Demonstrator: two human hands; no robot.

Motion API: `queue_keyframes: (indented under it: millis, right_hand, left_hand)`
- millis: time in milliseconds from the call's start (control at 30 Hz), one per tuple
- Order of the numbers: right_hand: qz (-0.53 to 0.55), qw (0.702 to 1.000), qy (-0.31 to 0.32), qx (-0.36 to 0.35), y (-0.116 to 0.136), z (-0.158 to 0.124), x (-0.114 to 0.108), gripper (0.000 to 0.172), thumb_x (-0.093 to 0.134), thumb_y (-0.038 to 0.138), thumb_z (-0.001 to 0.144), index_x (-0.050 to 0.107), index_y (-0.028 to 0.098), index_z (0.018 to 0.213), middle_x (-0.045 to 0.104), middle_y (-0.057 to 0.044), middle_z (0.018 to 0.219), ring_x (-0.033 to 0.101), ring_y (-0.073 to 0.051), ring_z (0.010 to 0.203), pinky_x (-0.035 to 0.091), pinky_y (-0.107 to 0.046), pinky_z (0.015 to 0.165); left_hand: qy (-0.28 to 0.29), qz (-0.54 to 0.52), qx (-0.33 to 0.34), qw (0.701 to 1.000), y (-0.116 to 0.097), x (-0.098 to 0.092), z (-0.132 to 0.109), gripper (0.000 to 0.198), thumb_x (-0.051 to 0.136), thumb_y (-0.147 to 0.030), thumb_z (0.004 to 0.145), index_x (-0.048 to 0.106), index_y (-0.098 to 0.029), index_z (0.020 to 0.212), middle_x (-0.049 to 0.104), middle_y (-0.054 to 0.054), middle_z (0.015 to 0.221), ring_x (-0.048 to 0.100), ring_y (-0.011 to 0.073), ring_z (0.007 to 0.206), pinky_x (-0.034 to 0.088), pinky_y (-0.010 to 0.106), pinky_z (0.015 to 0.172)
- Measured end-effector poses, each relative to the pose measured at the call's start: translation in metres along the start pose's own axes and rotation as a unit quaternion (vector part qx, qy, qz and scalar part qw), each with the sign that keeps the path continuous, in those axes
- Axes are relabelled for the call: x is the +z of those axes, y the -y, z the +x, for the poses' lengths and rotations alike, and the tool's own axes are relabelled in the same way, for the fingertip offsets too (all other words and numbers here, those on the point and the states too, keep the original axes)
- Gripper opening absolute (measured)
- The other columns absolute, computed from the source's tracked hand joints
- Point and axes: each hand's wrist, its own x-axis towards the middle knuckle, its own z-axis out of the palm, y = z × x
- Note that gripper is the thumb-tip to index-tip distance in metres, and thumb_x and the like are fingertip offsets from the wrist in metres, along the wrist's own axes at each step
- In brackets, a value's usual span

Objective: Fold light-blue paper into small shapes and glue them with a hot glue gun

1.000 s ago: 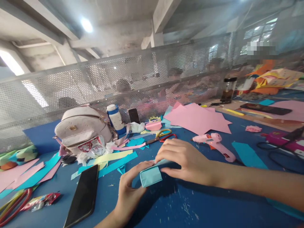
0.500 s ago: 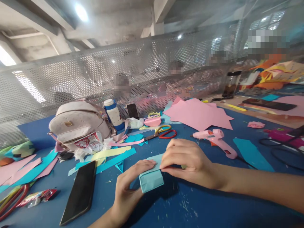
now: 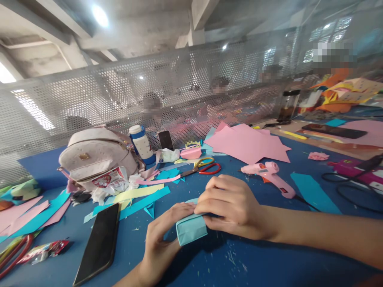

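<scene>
A light-blue folded paper box (image 3: 192,230) is held just above the blue table, its flat end facing me. My left hand (image 3: 163,231) grips it from the left, thumb below and fingers over the top. Curled over the box's top and right side is my right hand (image 3: 229,205), its fingertips pressed on the paper near the left fingers. The right hand hides much of the top. Beyond the hands lie scissors (image 3: 206,167) with red and yellow handles. To the right of them rests a pink glue gun (image 3: 271,177).
Left stand a pale backpack (image 3: 98,153), a bottle (image 3: 142,144) and a black phone (image 3: 98,243). Blue paper strips (image 3: 146,202) and a stack of pink paper (image 3: 247,142) lie farther back. A perforated metal screen (image 3: 113,99) borders the table. Another paper piece (image 3: 314,193) lies right.
My right hand has shifted slightly left and its fingers now lie over the top of the box. The left hand keeps its hold. The view has moved a little.
</scene>
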Motion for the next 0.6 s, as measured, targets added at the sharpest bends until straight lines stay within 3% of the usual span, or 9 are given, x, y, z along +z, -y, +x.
queue_keyframes:
  millis: [600]
  right_hand:
    - [-0.011, 0.999, -0.023, -0.019, 0.0013, 0.0013, -0.0025, 0.007, 0.060, 0.019, 0.088, 0.066, 0.020, 0.091, 0.071, 0.002, 0.087, 0.053, -0.015, 0.078, 0.039, -0.030, 0.072]
  left_hand:
    - [0.011, 0.003, 0.007, 1.000, -0.0009, 0.0000, 0.0017, 0.047, 0.074, -0.011, 0.078, 0.062, -0.026, 0.121, 0.072, 0.002, 0.115, 0.068, 0.0195, 0.108, 0.051, 0.027, 0.100]
